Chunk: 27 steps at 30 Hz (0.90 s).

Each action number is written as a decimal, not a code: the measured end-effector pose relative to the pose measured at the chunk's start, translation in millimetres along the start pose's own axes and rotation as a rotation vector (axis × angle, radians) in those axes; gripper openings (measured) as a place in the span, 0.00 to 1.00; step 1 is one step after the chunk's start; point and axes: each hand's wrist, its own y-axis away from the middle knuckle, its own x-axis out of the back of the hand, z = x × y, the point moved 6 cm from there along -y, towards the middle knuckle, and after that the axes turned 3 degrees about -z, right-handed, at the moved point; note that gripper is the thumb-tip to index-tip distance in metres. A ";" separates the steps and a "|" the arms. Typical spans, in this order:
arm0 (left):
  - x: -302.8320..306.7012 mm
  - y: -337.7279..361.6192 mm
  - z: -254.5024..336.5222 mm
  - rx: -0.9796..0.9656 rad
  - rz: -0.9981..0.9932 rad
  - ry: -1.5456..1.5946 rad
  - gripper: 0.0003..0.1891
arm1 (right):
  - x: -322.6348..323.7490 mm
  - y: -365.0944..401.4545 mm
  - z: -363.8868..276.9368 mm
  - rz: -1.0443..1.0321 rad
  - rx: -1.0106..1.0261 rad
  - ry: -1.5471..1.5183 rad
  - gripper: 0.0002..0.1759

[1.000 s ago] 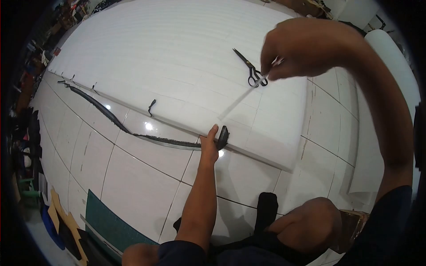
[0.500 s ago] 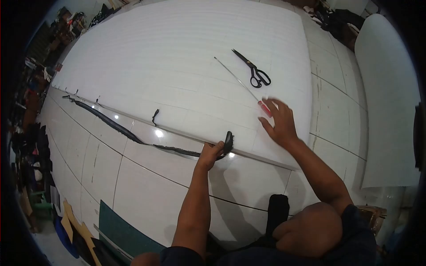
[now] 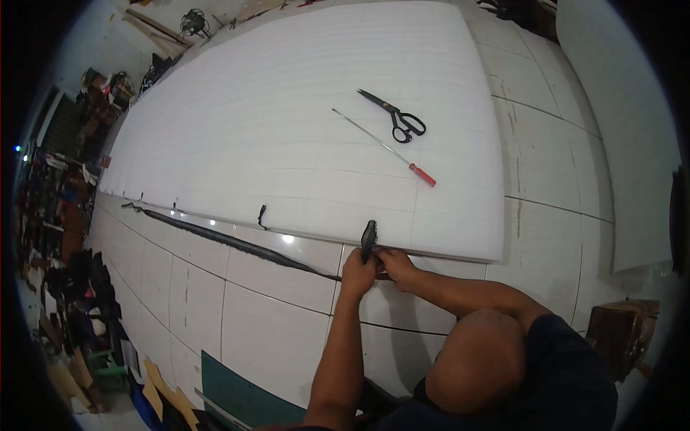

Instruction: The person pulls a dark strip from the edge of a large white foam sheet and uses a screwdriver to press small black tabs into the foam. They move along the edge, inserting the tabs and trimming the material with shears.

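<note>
A large white foam sheet (image 3: 287, 108) lies on the tiled floor. At its near edge my left hand (image 3: 358, 274) is closed round a black strip (image 3: 244, 246), which trails left along the floor. A short black end (image 3: 369, 237) stands up over the sheet's edge beside my fingers. My right hand (image 3: 397, 267) is closed against the same spot, its fingertips partly hidden, touching the strip. On the sheet lie a red-handled screwdriver (image 3: 422, 175) and black scissors (image 3: 397, 118).
Small black ties (image 3: 262, 217) poke up along the sheet's near edge. A green board (image 3: 241, 395) lies at the lower left, with clutter beyond it. A white roll or sheet (image 3: 625, 144) stands at the right, and a brown box (image 3: 622, 337) at the lower right.
My right hand has left the screwdriver's handle and come down to the strip beside my left hand. The view has shifted and turned a little.
</note>
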 end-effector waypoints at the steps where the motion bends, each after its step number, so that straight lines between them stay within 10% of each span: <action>1: 2.7 13.2 12.4 -0.019 0.076 -0.128 0.14 | -1.1 -6.2 2.3 -0.044 0.028 0.067 0.18; 7: 15.0 66.0 70.2 -0.152 0.458 -0.480 0.20 | 3.9 32.3 -18.3 0.012 0.074 0.524 0.17; 14: 19.7 37.5 59.6 -0.373 0.289 -0.119 0.14 | -31.6 85.1 -81.9 -0.101 0.611 1.640 0.10; 18: 23.7 29.4 52.8 -0.549 0.254 -0.086 0.11 | -39.8 75.0 -115.8 -0.215 0.690 1.861 0.09; 27: 15.4 14.2 31.8 -0.311 0.268 0.001 0.15 | -49.8 48.6 -145.1 -0.415 0.994 1.728 0.08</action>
